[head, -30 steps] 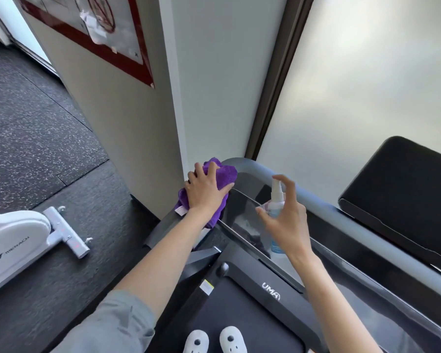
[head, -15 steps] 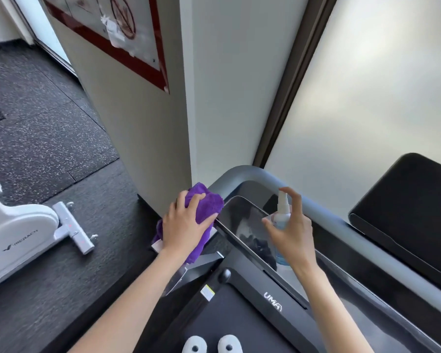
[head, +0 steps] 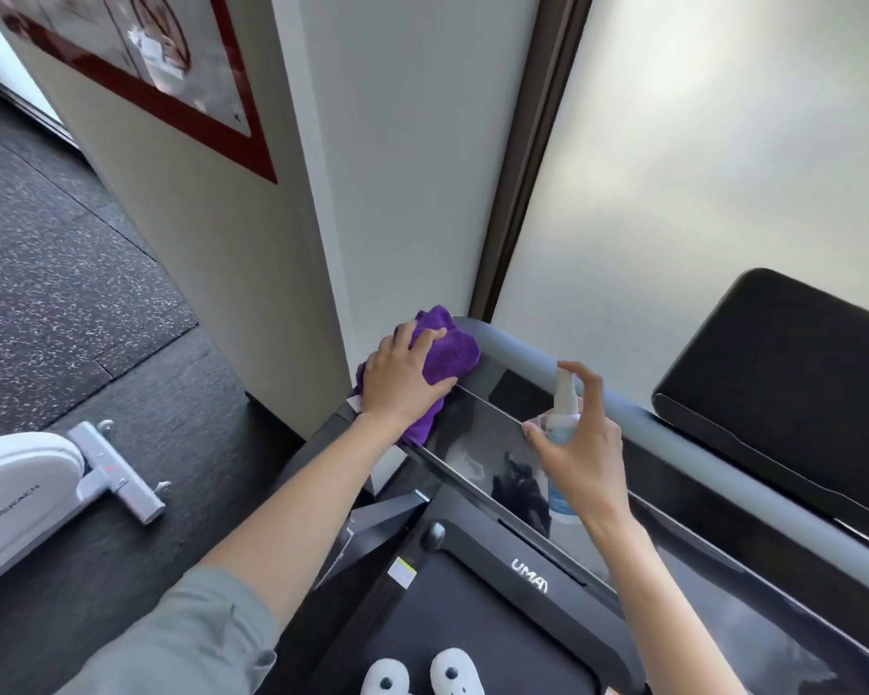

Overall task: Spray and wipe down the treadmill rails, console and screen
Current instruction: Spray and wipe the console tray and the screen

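My left hand [head: 402,381] grips a bunched purple cloth [head: 447,354] and presses it on the left corner of the treadmill's grey rail [head: 668,433]. My right hand [head: 580,451] holds a small clear spray bottle [head: 563,423] upright over the glossy black screen [head: 477,456], with the forefinger arched over the white nozzle. Below the screen runs the black console frame [head: 528,581] with a white logo. The bottle's lower half is partly hidden by my palm.
A white wall corner [head: 332,233] stands right behind the rail's left end. Frosted glass [head: 723,158] fills the right. A second black machine [head: 793,373] sits at right. A white exercise bike base [head: 56,486] lies on the dark rubber floor at left. White slippers [head: 417,674] stand on the belt.
My left hand slid the purple cloth from the rail's left side back up onto its curved corner. My right hand kept the bottle over the screen. The view shifted slightly.
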